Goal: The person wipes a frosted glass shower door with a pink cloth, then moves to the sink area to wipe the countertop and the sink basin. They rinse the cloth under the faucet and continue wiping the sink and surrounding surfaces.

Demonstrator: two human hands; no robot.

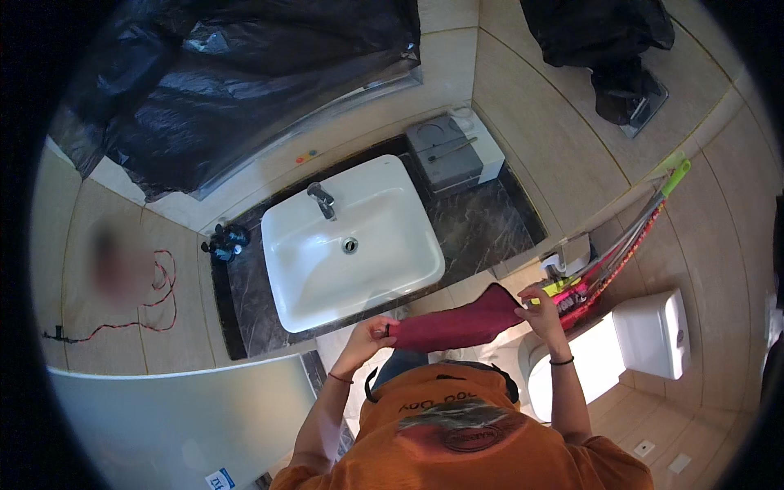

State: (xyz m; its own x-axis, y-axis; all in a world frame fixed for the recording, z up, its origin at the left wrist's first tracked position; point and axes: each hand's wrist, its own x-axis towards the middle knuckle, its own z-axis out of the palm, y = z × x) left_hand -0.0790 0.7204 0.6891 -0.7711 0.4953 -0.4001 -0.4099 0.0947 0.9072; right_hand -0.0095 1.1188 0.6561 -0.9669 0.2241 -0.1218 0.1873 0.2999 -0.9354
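Note:
A dark red cloth [456, 321] with a dark edge is stretched between my two hands, in front of my waist. My left hand [370, 340] pinches its left end, where a small black loop shows at the fingers. Near the cloth's upper right corner, my right hand [544, 312] has its thumb and fingers bent at the edge; the contact there is partly hidden. Beyond the cloth lies a white washbasin [392, 245] with a chrome faucet [322, 201], set on a dark marbled counter [484, 223].
A grey box [444, 153] with a toothbrush stands at the counter's back right. Black bottles [225, 242] stand at its left corner. To my right are a white toilet [576, 367] and hanging cleaning tools with a green handle [677, 177]. Black plastic sheeting [257, 79] covers the mirror area.

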